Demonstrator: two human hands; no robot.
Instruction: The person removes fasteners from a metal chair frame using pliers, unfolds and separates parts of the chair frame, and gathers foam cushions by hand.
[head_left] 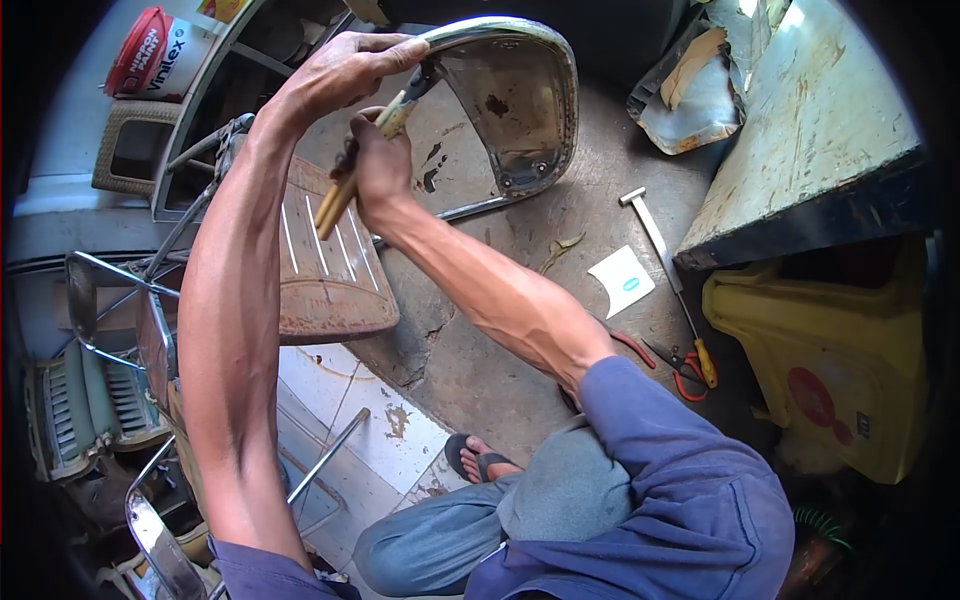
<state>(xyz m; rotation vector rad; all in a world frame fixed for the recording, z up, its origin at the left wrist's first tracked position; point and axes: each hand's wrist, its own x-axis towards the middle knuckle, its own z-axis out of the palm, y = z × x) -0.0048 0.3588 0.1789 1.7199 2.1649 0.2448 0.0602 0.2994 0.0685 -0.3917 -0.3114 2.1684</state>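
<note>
My left hand (345,75) grips the near top end of a chrome-edged metal chair backrest (515,110), with fingers pressed along its rim. Just below it, my right hand (383,170) is closed around yellow-handled pliers (335,205). The dark head of the pliers meets the backrest rim beside my left fingers; the exact contact there is hard to make out. The backrest's inner face is stained and rusty. Under my forearms lies a rusty slotted metal seat panel (335,300) of the chair.
On the floor at right are a hammer (655,235), a screwdriver (705,362), red-handled pliers (690,375) and a white card (622,280). A yellow plastic container (820,360) stands under a worn metal surface (810,130). Chrome chair frames (155,540) crowd the left; a paint bucket (160,55) sits upper left.
</note>
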